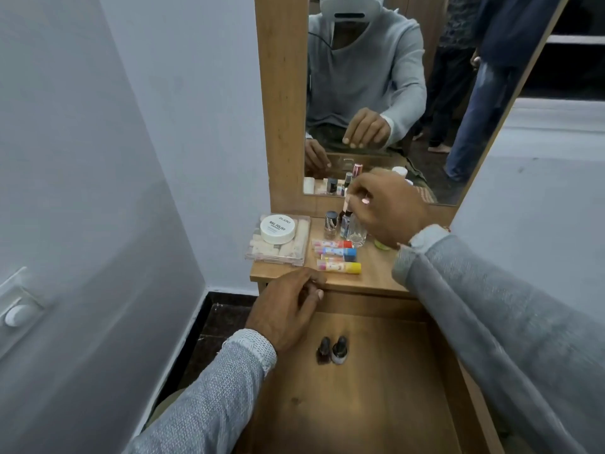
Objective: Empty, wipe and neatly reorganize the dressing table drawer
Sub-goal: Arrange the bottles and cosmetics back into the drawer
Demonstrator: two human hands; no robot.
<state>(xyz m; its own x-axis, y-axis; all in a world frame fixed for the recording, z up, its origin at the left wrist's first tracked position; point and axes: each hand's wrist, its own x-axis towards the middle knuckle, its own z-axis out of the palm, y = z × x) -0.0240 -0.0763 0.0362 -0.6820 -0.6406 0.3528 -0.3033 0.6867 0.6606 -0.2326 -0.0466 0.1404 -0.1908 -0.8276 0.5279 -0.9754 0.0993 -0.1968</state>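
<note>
Wooden drawer [376, 404] nearly emptied, two small bottles [332, 350] left inside; right hand [389, 208] pinches a clear bottle [357, 232] among items parked on the table [376, 273], left hand [288, 309] loose-fingered on the drawer's edge, probably steadying.

Single view, head-mounted, wide-angle. Looks forward and steeply down from above the open drawer [343, 388], close to it, with both forearms entering from the bottom edge. Faces the bench [370, 273] and the mirror [393, 93] behind it, both near. Bench sits at mid-frame; drawer fills the lower centre. Mirror reflects the headset [350, 6] carrying the camera, head-on. Wall [98, 158] occupies the left half, bent by lens distortion. No second view to overlap.
</note>
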